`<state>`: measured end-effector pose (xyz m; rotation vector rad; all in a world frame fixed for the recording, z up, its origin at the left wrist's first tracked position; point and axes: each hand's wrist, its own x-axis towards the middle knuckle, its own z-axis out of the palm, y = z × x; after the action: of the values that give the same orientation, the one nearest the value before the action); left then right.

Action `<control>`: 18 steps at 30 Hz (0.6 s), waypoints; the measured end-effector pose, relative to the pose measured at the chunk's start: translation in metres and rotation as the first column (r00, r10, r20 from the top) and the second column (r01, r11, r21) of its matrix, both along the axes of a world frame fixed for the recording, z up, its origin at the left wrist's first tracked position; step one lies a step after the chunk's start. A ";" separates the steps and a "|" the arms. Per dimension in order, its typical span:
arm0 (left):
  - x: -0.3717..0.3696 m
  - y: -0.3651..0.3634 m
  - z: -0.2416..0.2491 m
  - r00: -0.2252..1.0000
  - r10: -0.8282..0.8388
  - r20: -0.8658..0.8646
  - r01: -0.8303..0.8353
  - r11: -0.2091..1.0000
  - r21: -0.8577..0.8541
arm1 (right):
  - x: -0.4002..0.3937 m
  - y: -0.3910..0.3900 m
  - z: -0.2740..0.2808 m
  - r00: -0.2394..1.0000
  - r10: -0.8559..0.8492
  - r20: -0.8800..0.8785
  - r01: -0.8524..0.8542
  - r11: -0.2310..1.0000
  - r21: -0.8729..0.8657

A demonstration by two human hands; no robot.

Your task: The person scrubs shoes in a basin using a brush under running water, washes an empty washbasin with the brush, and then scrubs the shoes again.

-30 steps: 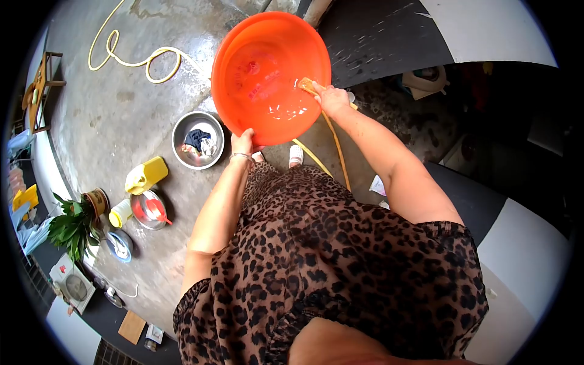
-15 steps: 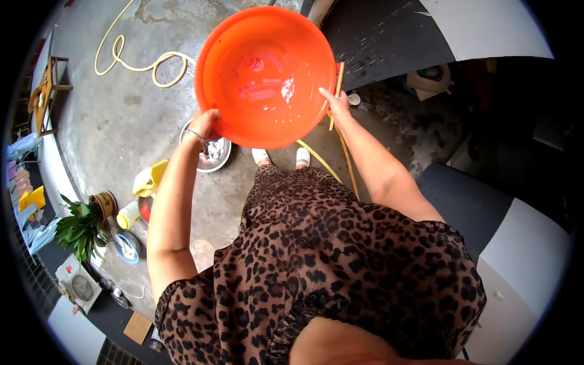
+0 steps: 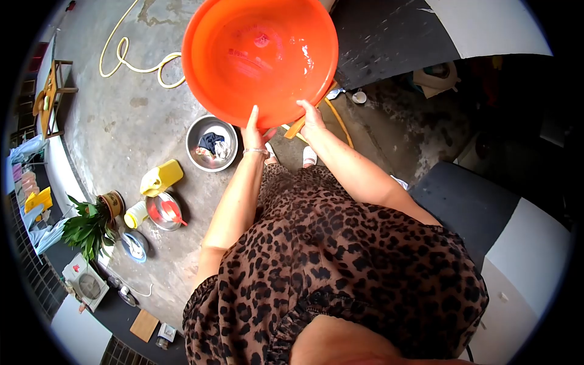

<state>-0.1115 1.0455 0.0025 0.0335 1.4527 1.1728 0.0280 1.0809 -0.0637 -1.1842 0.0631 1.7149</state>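
A large orange plastic basin (image 3: 261, 79) with red print on its bottom is held out in front of me, its inside facing up at me. My left hand (image 3: 253, 135) grips the near rim, thumb over the edge and fingers underneath. On the same rim, further right, my right hand (image 3: 312, 121) is closed with its thumb on top. A wooden handle (image 3: 296, 128) sticks out beside the right hand, its other end hidden under the basin. Left of my feet stands a metal bowl (image 3: 212, 163) with dark and white cloths (image 3: 213, 143) in it.
A yellow jug (image 3: 162, 177) stands by a metal bowl with a red item (image 3: 167, 210). Near them are a potted plant (image 3: 91, 224) and a blue basin (image 3: 141, 254). A yellow hose (image 3: 125, 61) curls over the concrete floor; a black counter (image 3: 389, 42) lies right.
My left hand has moved right along the rim, closer to the right hand. The basin has shifted up and slightly left in view, uncovering the metal bowl. The wooden handle has swung down.
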 end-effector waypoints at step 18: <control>-0.019 -0.003 -0.035 0.997 -0.080 0.005 0.080 0.996 0.050 | 0.037 0.093 0.069 -0.815 0.195 0.545 -0.503 0.226 -0.834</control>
<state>-0.1301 1.0430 -0.0327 0.1205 1.4030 1.1425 0.0654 1.1736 0.0051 -2.2825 -2.7072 0.5757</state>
